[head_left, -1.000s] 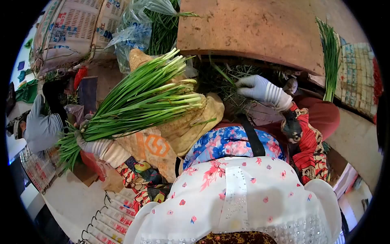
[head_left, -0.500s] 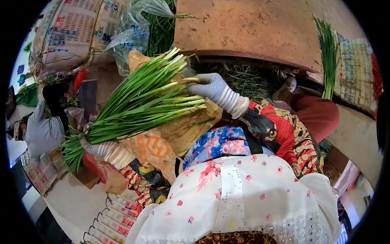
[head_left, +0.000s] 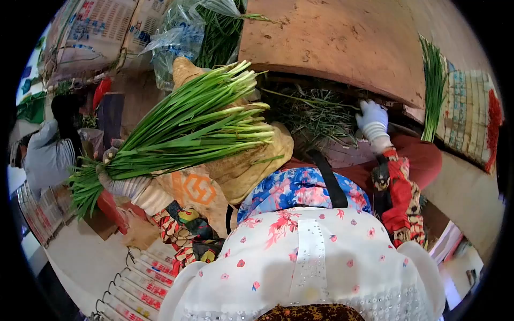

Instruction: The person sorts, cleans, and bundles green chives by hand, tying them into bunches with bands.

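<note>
My left hand (head_left: 115,174), in a grey glove, is closed round the leafy end of a thick bunch of garlic chives (head_left: 187,123). The pale stem ends point right, across my lap. To the right, my gloved right hand (head_left: 372,119) is by the edge of the brown board, over a heap of loose chive trimmings (head_left: 316,115). A thin chive stalk (head_left: 316,100) trails leftward from its fingers, which look closed on its end; the fingertips are partly hidden. Beneath the bunch lies a tan sack (head_left: 257,166) with an orange mark.
A brown board (head_left: 332,48) spans the top. Behind the bunch, a clear plastic bag (head_left: 179,40) holds more chives. Another chive bunch (head_left: 431,88) lies at right beside a woven sack (head_left: 468,107). Large printed sacks (head_left: 93,35) stand upper left, with a person (head_left: 48,160) below.
My right hand has moved away from the bunch's stem ends to the right, over the trimmings, with a stalk trailing from it. My left hand still holds the bunch, slightly lower and further left.
</note>
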### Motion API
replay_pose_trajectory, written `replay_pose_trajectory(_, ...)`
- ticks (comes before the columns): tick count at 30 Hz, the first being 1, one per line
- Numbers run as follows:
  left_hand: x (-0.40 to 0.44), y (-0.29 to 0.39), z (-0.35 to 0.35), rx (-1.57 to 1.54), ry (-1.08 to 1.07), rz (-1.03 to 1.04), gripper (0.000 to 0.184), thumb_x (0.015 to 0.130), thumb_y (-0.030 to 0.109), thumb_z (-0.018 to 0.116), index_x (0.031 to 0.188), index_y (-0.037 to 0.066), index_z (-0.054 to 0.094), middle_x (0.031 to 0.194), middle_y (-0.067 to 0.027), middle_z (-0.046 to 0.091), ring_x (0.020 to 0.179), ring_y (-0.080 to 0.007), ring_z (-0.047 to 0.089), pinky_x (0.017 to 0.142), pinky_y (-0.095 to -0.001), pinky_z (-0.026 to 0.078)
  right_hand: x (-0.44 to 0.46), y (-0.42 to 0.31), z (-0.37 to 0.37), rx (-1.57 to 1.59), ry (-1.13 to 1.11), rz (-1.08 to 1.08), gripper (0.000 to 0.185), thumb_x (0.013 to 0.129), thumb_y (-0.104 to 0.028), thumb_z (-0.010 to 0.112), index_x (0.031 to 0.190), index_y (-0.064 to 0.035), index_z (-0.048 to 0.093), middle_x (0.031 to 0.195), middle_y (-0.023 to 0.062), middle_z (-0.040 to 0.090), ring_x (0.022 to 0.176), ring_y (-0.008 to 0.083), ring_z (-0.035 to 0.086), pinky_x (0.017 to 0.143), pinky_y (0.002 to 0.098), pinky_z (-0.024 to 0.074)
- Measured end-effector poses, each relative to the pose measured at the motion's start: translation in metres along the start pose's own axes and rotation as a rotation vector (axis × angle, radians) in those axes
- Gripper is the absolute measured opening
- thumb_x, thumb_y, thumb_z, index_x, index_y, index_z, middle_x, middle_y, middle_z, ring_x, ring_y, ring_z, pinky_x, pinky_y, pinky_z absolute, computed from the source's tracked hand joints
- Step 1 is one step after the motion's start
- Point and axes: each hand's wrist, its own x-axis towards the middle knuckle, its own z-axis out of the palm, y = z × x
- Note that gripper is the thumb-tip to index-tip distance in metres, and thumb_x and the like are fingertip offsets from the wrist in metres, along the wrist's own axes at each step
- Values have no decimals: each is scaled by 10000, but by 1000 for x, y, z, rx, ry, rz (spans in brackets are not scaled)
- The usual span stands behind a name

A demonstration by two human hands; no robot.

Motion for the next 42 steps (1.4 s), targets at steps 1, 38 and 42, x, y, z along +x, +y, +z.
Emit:
replay_pose_trajectory(1, -2, 2, -12, -3, 74, 30, 253, 881, 299, 514, 928, 70, 611, 972, -67, 618, 1073, -272, 514, 1003, -481, 382, -10, -7, -16, -25, 108, -67, 395, 757, -280, 668, 1100, -96, 601, 1012, 158, 601, 942, 299, 600, 804, 402, 489)
replay_pose_trajectory(38, 19, -26, -18, 183, 582, 411, 224, 886, 141, 462, 1006, 31, 616, 901, -64, 627, 868, -200, 585, 851, -362, 482, -52, -13, -74, 2440, 97, -459, 250, 892, -222, 569, 1069, -53, 522, 979, 81, 580, 862, 220, 572, 839, 392, 480)
replay_pose_trajectory(42, 18, -26, -20, 243, 606, 453, 221, 885, 125, 455, 1006, 28, 612, 907, -64, 625, 865, -193, 585, 849, -354, 476, -48, 41, -109, 2487, 77, -806, 186, 791, -162, 689, 878, -135, 527, 832, -22, 522, 804, 152, 511, 720, 336, 427)
